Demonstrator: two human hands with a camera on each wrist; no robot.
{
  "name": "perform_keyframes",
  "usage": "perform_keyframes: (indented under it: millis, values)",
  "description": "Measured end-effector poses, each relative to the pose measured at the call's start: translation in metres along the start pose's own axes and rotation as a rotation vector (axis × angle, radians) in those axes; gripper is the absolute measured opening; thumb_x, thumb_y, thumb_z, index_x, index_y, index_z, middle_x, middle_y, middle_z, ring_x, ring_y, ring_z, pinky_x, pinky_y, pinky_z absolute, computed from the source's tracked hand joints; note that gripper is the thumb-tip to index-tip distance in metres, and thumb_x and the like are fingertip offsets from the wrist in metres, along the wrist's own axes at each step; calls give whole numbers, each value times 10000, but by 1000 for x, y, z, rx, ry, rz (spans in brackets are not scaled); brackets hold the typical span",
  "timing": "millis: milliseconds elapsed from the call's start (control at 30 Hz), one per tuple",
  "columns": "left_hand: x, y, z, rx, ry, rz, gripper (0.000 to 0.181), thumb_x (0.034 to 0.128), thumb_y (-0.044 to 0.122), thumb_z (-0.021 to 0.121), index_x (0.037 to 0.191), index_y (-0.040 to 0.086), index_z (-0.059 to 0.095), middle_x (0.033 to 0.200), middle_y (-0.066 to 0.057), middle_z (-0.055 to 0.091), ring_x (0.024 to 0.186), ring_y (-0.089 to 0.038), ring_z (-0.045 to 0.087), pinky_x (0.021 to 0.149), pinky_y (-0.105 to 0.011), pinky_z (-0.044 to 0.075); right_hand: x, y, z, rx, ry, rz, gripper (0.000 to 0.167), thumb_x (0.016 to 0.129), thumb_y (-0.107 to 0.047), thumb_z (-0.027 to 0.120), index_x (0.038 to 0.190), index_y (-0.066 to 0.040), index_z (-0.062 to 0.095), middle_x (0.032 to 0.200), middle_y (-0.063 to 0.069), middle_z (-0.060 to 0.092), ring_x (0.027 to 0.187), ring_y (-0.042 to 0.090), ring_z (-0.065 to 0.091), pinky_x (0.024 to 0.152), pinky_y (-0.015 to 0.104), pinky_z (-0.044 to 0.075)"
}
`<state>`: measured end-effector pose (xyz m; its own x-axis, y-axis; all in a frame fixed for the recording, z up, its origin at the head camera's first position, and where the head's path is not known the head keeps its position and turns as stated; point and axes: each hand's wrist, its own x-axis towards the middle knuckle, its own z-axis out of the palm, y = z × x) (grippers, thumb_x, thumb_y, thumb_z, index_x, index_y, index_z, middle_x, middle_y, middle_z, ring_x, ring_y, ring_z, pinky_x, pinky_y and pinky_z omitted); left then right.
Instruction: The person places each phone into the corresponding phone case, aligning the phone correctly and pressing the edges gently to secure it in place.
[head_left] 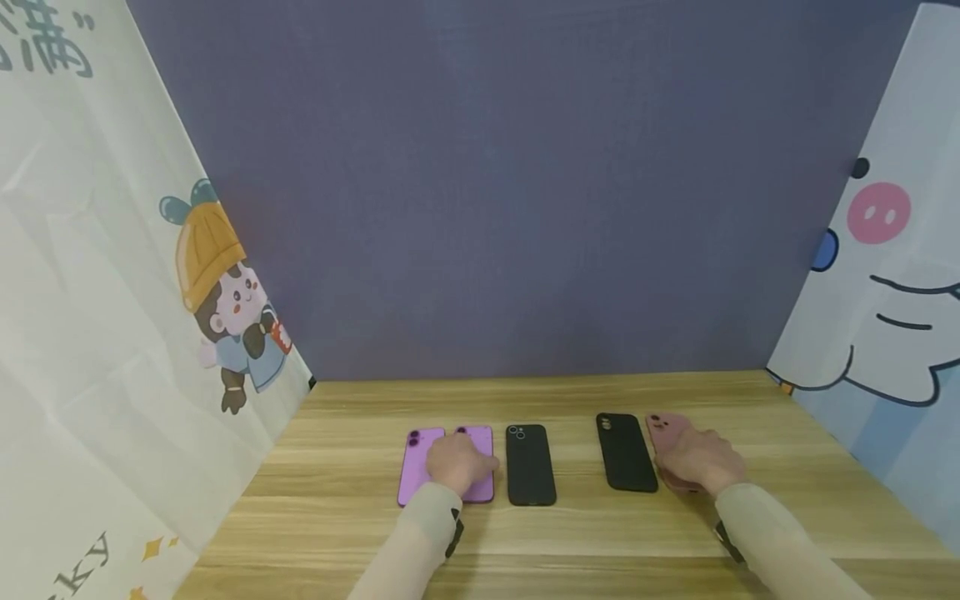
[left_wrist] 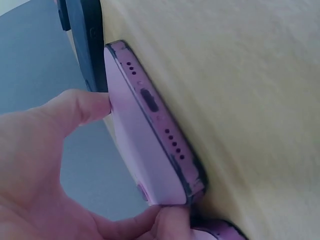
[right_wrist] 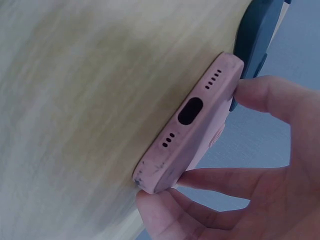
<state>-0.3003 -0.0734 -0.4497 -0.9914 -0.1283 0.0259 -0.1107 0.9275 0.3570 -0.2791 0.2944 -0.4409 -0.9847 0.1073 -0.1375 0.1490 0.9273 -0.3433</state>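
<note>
1. Your left fingers (left_wrist: 90, 106) pinch a purple phone (left_wrist: 147, 137) on the counter (head_left: 300, 500), beside another purple phone (head_left: 415, 479)
2. Your right fingers (right_wrist: 265, 96) pinch a pink phone (right_wrist: 197, 122), just beside a black phone (head_left: 626, 454)

head: from above, facing forward and down, farthest, takes in light wood-grain tabletop (head_left: 337, 542) and dark blue-grey cloth backdrop (head_left: 525, 192) | left wrist: low, close, rolled sideways, facing port end of slim rectangular purple phone (left_wrist: 145, 130) | right wrist: similarly close, rolled opposite, facing port end of rounded rectangular pink phone (right_wrist: 192, 135) | shared: each wrist's phone with head; tabletop in all
</note>
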Motion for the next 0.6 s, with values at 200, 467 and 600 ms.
perform_keyframes:
  millis: [200,467,600]
  values:
    - [2,0,3,-22,17,-31,551,674,490,889,785,6,652,710,-78,559,643,-212,539,533,-317,480,0,-1,-1,-1,2,15,485,865,-409,680,1004,55,653,980,332,598,786,360,557,642,488,508]
    - [2,-4,-4,-150,-5,-47,560,635,427,943,863,-1,662,725,-76,581,644,-214,561,580,-340,502,3,3,2,21,5,28,424,857,-405,662,947,9,639,925,255,582,751,347,537,603,434,477]
    - [3,-8,-7,-171,-11,-50,619,632,421,952,954,-23,666,772,-95,598,693,-232,570,631,-374,525,2,2,2,26,-2,31,388,859,-413,658,880,-26,635,866,210,586,713,326,546,582,413,470]
